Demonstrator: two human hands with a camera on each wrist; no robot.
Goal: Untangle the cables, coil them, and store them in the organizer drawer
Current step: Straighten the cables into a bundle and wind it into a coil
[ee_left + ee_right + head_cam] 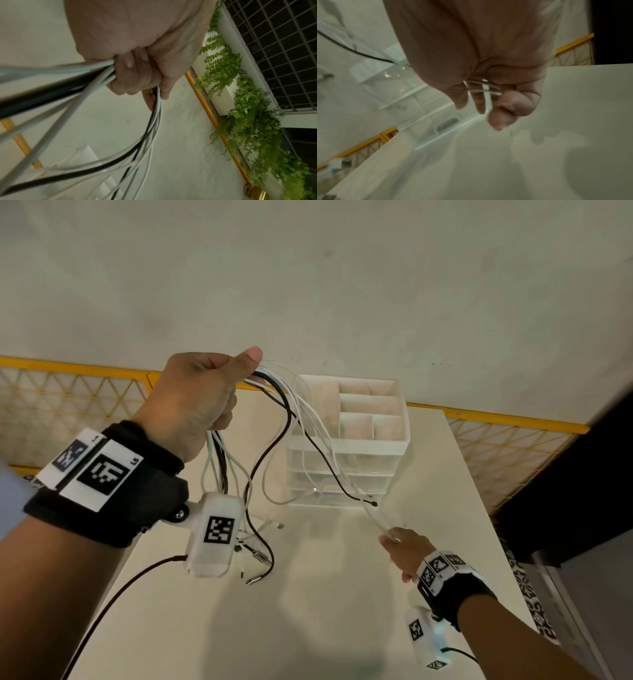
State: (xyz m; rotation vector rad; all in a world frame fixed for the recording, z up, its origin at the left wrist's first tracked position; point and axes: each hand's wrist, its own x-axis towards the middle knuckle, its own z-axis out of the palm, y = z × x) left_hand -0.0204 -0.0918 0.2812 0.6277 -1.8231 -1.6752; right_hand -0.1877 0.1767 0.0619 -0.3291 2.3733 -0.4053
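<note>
My left hand (pixel 202 392) is raised above the white table (pixel 342 594) and grips a bundle of white and black cables (pixel 281 402) in a fist; the left wrist view shows the fingers (pixel 137 75) curled round the cable bundle (pixel 96 78). Loose ends with plugs (pixel 260 556) dangle below it. Thin white strands (pixel 370 508) run down to the right, where my right hand (pixel 402 549) pinches them low over the table. The right wrist view shows white cable (pixel 486 92) crossing the fingers (pixel 479 102). A clear organizer (pixel 346 440) with stacked drawers stands behind.
The organizer's open top tray (pixel 373 412) has several compartments. A yellow mesh railing (pixel 68 398) runs behind the table. A dark panel (pixel 582 474) stands at the right. A black camera lead (pixel 113 604) hangs from my left wrist. Green plants (pixel 248 121) show in the left wrist view.
</note>
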